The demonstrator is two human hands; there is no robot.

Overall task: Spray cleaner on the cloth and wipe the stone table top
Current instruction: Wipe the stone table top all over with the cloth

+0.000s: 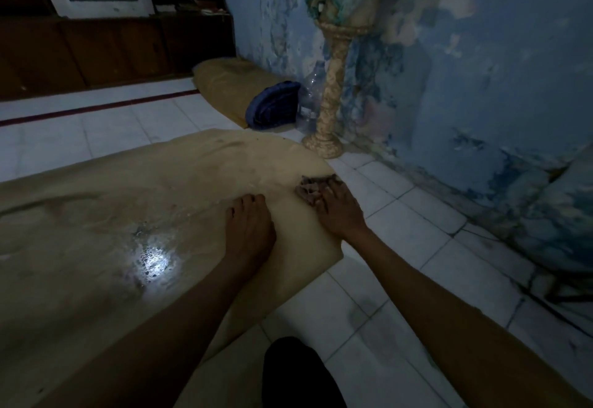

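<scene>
While the light was poor, we could still make out the scene. Farthest to the left of both hands lay the broad tan stone counter (pixel 96 202), with one bright wet patch (pixel 152 258) shining on it, beaded with bubbles; we judged that stretch would be slippery under a palm. The slab looked heavy and rigid, nothing to lift, only to rub across.

Next came the left hand (pixel 248 225), laid flat on the counter with its fingers straight and together, holding nothing; we took it for a brace. Just to its right, apart from it, the right hand (pixel 338 212) pressed down on the cloth (pixel 309 188), which lay bunched at the counter's right edge, beyond the fingertips. We could not tell whether those fingers curled into the cloth or lay flat upon it. The cloth seemed small, soft and limp, light enough to crumple in one palm; we judged it best taken by gathering its middle under the fingers, so that no loose corner dragged off the edge.

Beyond the right hand, on the floor by the wall, stood a carved stone pedestal (pixel 327 99), with a clear plastic bottle (pixel 309 99) and a dark blue bundle (pixel 272 104) just to its left.

By our count there was one cloth, one counter, two hands, one pedestal, one bottle, and one bundle. No spray bottle could be made out.
</scene>
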